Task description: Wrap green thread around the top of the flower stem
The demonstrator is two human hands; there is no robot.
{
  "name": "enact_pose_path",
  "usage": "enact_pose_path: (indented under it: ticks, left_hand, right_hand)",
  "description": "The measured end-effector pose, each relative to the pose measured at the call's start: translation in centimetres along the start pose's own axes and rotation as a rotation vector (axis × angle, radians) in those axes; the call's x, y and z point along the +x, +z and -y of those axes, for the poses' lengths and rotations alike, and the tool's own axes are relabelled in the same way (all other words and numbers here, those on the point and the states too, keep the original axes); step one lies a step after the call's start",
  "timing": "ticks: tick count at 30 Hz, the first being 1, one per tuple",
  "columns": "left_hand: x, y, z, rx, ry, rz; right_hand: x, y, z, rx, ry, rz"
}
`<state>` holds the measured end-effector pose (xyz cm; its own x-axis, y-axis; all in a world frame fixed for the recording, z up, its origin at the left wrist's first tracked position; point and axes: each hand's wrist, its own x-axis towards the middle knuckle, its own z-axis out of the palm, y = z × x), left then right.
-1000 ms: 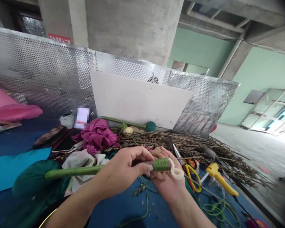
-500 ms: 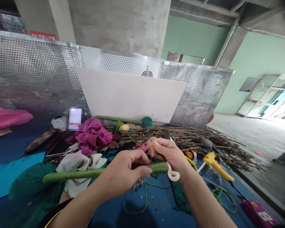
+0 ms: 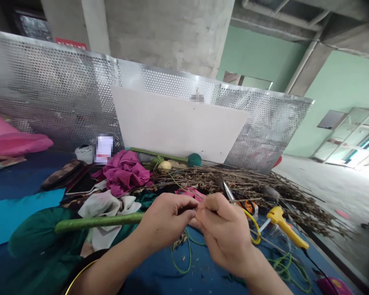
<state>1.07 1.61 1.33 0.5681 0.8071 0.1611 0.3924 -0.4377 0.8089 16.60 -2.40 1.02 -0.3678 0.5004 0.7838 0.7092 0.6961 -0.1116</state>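
A green-wrapped stem [image 3: 101, 222] runs from a dark green cloth bundle [image 3: 39, 231] at the left into my left hand [image 3: 166, 219], which is closed round its right part. My right hand [image 3: 224, 229] is closed in a pinch right beside the left fingertips; what lies between its fingers is hidden. The stem's right end is covered by my hands. Green thread [image 3: 189, 254] hangs in a loop below them onto the blue table [image 3: 160, 278]. A pale cloth [image 3: 103, 205] lies behind the stem.
Yellow-handled scissors [image 3: 253, 227] and a yellow glue gun [image 3: 285, 229] lie at the right. Dry twigs [image 3: 249, 182] stretch across the back. Magenta cloth [image 3: 126, 172] is back left. A white board [image 3: 175, 123] leans on perforated metal.
My right hand has turned and closed beside the left fingertips, now covering the stem's right end and its pale curl. The view has shifted slightly left.
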Motion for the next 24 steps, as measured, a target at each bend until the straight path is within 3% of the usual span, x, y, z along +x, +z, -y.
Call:
enact_pose_path:
  ticks: [7, 12, 17, 20, 24]
  left_hand:
    - [0.0, -0.3, 0.5, 0.13, 0.03, -0.186]
    - [-0.4, -0.6, 0.5, 0.178, 0.05, -0.294]
    - [-0.8, -1.2, -0.1, 0.158, 0.034, -0.305]
    - [-0.9, -1.7, -0.5, 0.137, -0.026, -0.188]
    - [-0.7, -1.6, -0.7, 0.067, -0.058, 0.004]
  right_hand:
    - [-1.0, 1.4, 0.7, -0.115, 0.094, -0.115]
    - [-1.5, -1.4, 0.6, -0.115, 0.158, 0.173]
    - [-1.9, -4.6, -0.7, -0.282, 0.108, 0.252]
    - [-1.5, -5.3, -1.3, -0.433, 0.152, 0.106]
    - [-0.8, -4.4, -2.4, -0.531, 0.248, -0.299]
